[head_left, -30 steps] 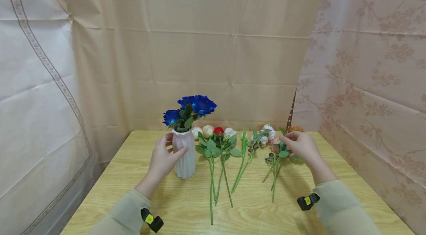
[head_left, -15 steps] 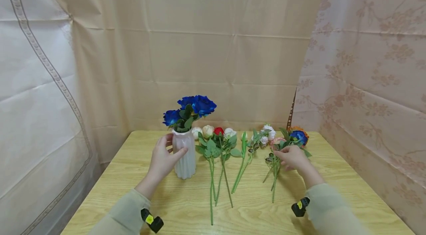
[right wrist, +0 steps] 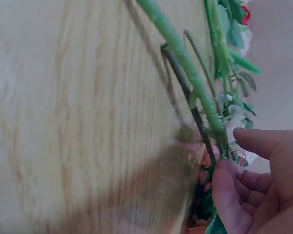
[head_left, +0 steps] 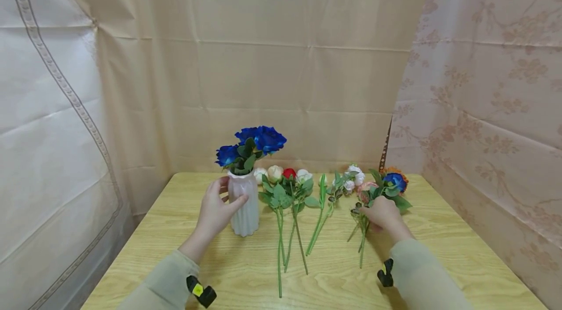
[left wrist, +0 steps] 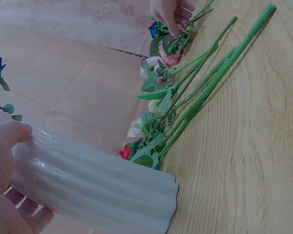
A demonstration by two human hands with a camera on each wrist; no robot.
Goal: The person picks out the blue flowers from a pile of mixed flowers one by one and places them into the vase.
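My left hand (head_left: 218, 206) holds a white fluted vase (head_left: 244, 212) upright on the table, thumb on its front and fingers round the far side. Several blue roses (head_left: 269, 139) with green leaves stand in the vase. At the right, my right hand (head_left: 383, 213) is low over the stems of a flower group with a blue rose (head_left: 395, 182) and pink blooms (head_left: 366, 189). In the right wrist view, the index finger reaches a green stem (right wrist: 188, 66), while the thumb stands slightly apart from it. Part of the stems is hidden behind the fingers.
Between the hands lie a red rose (head_left: 289, 173), cream and white blooms (head_left: 275, 173), a green bud stem (head_left: 322, 193) and small white flowers (head_left: 356, 175). An orange flower (head_left: 387, 170) lies behind the right-hand blue rose. Curtains (head_left: 298, 80) hang around the wooden table (head_left: 202, 271).
My right hand has come down and toward me from above the pink and blue flowers to their stems, uncovering the blue rose. The left hand and vase have stayed put.
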